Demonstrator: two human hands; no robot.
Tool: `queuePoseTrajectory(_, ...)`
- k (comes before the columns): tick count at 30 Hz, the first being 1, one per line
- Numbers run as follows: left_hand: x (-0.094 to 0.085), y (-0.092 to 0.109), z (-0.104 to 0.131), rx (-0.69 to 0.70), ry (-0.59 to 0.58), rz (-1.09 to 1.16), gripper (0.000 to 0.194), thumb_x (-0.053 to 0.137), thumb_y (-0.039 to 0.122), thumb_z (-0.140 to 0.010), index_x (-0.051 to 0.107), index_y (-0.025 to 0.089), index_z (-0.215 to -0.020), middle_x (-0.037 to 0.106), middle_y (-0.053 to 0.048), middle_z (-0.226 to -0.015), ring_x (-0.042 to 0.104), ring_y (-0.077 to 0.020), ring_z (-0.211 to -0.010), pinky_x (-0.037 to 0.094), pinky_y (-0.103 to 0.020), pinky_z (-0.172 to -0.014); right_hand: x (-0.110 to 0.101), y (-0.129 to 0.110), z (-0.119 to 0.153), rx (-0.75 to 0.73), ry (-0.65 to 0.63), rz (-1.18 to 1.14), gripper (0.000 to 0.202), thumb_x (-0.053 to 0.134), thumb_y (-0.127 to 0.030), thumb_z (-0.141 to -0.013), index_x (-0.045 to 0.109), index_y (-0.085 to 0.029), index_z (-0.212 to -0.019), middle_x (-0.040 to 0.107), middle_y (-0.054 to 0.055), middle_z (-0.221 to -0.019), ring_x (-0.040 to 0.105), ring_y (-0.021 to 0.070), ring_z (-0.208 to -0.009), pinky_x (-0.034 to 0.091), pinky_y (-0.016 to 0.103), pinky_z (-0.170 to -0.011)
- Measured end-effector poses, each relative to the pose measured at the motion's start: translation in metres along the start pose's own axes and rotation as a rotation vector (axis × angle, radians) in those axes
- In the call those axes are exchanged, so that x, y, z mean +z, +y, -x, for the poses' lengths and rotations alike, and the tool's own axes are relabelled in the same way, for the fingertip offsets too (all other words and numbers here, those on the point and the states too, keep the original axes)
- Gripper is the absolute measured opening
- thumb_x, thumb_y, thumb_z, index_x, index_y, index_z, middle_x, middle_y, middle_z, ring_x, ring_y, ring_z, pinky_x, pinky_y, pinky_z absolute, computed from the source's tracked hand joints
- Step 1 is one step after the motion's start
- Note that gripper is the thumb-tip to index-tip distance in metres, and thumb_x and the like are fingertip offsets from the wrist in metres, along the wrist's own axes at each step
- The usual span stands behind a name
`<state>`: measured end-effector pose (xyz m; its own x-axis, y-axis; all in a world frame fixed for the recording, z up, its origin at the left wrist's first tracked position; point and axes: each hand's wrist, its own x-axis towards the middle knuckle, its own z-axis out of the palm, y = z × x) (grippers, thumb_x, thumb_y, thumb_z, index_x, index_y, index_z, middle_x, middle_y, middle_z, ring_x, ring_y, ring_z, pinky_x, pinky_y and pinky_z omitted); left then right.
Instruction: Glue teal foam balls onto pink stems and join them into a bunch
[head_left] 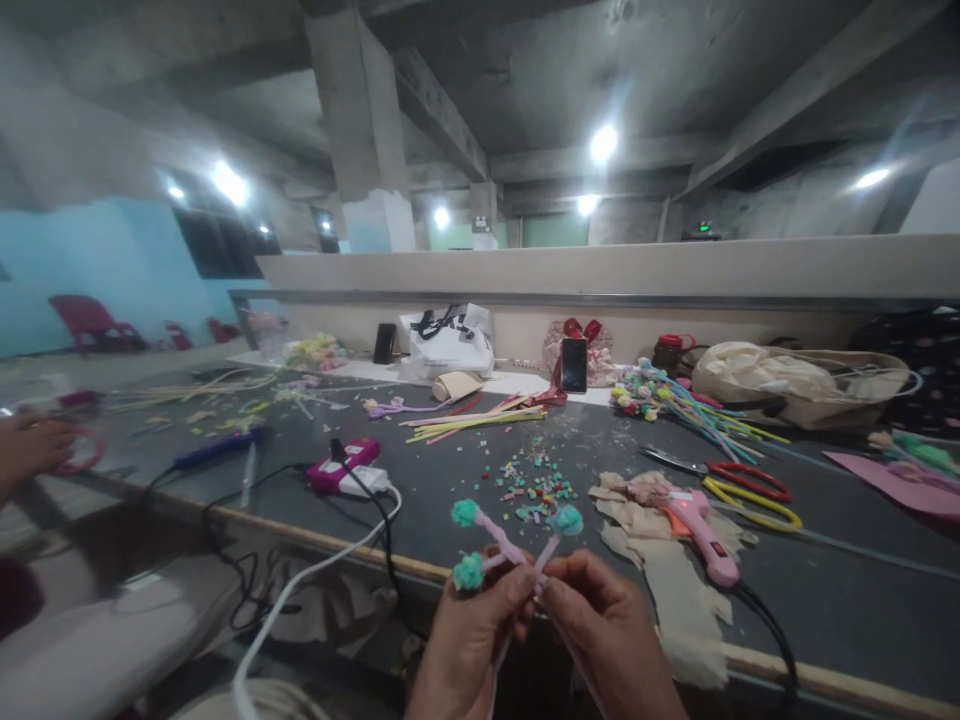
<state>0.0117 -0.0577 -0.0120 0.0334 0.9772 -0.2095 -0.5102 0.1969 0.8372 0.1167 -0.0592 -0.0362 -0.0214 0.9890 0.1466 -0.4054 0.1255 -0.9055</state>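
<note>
Three fuzzy pink pipe cleaner stems (504,538) with teal pompom-like tips (567,520) fan out above my hands. My left hand (474,630) pinches them between thumb and fingers where the stems meet. Close against it, my right hand (604,615) has its thumb and fingertips closed on the same stems. The lower stem ends run down between my palms, mostly hidden. Just beyond my hands, small teal, red and pink clippings (536,485) lie scattered on the dark table (442,480).
To the right, a pink glue gun (701,530) rests on crumpled paper (637,530), near red-and-yellow-handled scissors (750,485). A purple-and-white power strip (349,470) trails a white cable (330,560) over the table edge. Pipe cleaners (480,420) lie behind. Another person's hand (34,450) is at far left.
</note>
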Motion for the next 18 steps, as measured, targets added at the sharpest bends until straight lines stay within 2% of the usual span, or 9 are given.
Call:
queuePoseTrajectory(5,-0.002,-0.004,-0.001,-0.018,0.051,-0.029,0.024,0.073,0.024,-0.045,0.061,0.014,-0.062,0.050,0.004,-0.045,0.040,-0.0041,-0.039,0.026,-0.013,-0.035,-0.005,0.002,0.002,-0.058,0.067,0.226,0.022,0.061,-0.035,-0.064,0.056,-0.014,-0.057,0.053,-0.002,-0.051,0.046,0.0111,-0.048,0.037,0.021,-0.048)
queuePoseTrajectory(10,-0.001,-0.009,-0.004,-0.044,0.077,-0.020,0.029,0.075,0.025,-0.040,0.061,0.015,-0.064,0.046,0.008,-0.039,0.026,-0.0005,-0.030,0.015,-0.014,-0.033,-0.001,0.005,0.005,-0.009,0.087,0.054,0.020,0.062,-0.035,-0.063,0.056,-0.015,-0.061,0.053,-0.002,-0.053,0.047,0.0116,-0.050,0.038,0.021,-0.049)
queuePoseTrajectory(12,0.000,-0.010,-0.004,-0.037,0.107,0.013,0.030,0.075,0.025,-0.040,0.061,0.015,-0.065,0.052,0.006,-0.042,0.034,-0.0025,-0.031,0.021,-0.015,-0.034,0.003,0.007,0.005,0.006,0.092,-0.021,0.019,0.063,-0.034,-0.062,0.058,-0.016,-0.063,0.053,-0.002,-0.053,0.049,0.0127,-0.052,0.040,0.022,-0.052)
queuePoseTrajectory(15,0.004,-0.011,-0.002,-0.024,0.144,0.084,0.031,0.076,0.025,-0.036,0.062,0.016,-0.061,0.060,0.002,-0.051,0.051,-0.0101,-0.045,0.034,-0.018,-0.042,0.007,0.006,0.005,0.015,0.122,-0.067,0.019,0.064,-0.034,-0.061,0.060,-0.018,-0.067,0.054,-0.003,-0.053,0.049,0.0126,-0.050,0.041,0.023,-0.052)
queuePoseTrajectory(18,0.006,-0.011,0.000,-0.005,0.144,0.105,0.029,0.076,0.025,-0.035,0.062,0.016,-0.059,0.060,0.003,-0.050,0.054,-0.0121,-0.049,0.038,-0.020,-0.047,0.010,0.001,0.006,-0.003,0.155,-0.049,0.019,0.066,-0.033,-0.059,0.061,-0.017,-0.067,0.054,-0.003,-0.052,0.045,0.0099,-0.044,0.041,0.022,-0.051)
